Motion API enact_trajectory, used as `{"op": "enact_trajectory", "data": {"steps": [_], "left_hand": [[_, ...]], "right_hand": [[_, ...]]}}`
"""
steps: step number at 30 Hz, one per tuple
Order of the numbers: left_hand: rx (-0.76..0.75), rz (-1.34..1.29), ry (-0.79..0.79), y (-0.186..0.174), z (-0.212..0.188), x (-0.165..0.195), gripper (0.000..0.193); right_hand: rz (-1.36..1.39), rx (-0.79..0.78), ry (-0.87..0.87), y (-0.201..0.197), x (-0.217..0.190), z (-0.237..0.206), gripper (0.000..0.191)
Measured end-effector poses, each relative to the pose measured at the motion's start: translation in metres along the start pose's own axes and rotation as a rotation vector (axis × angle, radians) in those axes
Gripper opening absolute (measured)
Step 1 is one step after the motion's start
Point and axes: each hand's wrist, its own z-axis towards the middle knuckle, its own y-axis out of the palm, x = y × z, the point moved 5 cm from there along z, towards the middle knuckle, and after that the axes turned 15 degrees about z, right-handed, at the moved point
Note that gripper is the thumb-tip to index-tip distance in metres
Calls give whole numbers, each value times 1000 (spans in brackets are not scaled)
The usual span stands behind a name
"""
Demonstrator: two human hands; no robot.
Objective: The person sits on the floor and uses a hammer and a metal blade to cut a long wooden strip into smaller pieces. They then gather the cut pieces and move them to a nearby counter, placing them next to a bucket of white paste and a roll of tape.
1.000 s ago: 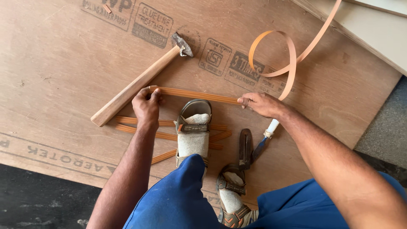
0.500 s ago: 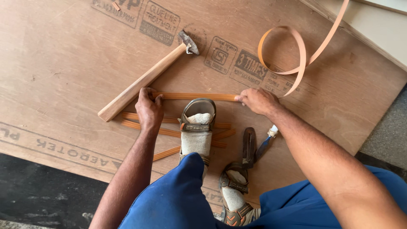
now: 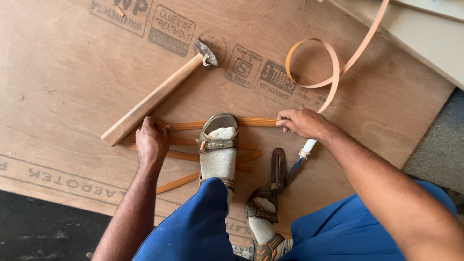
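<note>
The left hand (image 3: pixel 151 141) presses down, fingers curled, on one end of a thin orange strip (image 3: pixel 258 122), and the right hand (image 3: pixel 303 123) pinches the other end between thumb and fingertips, so both are closed on it. The strip lies flat across the plywood sheet (image 3: pixel 67 82), running under the toe of the sandalled foot (image 3: pixel 219 150) planted on it between the two hands. It looks like a narrow, flat length of wood or veneer edging, ribbed along its face: light, probably springy along its length, and likely to snap or split if bent sharply, so the ends are the sensible places to hold it, with the foot pinning the middle. Several more strips (image 3: pixel 183 155) of the same colour lie crossed just below it, some also under the sandal. A hammer (image 3: pixel 157 98) with a pale, square-sided wooden handle and a dark steel head rests at a slant just above the left hand, its handle end near the strip. A loose coil of tan edge banding (image 3: pixel 314 63), soft and ribbon-like, curls on the sheet above the right hand. Below that hand a slim tool (image 3: pixel 298 162) with a white grip and a dark blade lies beside a flat dark bar (image 3: pixel 278 169). The plywood is smooth, reddish-brown and stamped with printed marks.
</note>
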Motion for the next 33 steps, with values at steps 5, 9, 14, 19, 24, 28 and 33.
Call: {"op": "enact_trajectory", "data": {"steps": [5,9,14,19,24,28,33], "left_hand": [[-117,-67,-58,-9,5,4,24],[-109,-51,-79,-19,1,4,23],[-66,23,-37,-23,0,-4,27],[-156,55,-40,-19,4,-14,28],[-229,103,-76,-23,7,-17,31],[-261,161,-86,-29,4,-15,33],[-253,163,-50,-32,1,-9,39]], "right_hand": [[-87,79,-10,4,5,1,35],[37,-9,28,14,5,8,40],[26,-15,58,17,-9,5,39],[79,-15,81,7,-15,-5,25],[-137,329,-274,-23,-11,-42,24],[207,767,-99,-34,23,-82,23],[326,926,197,-2,42,-103,37]]}}
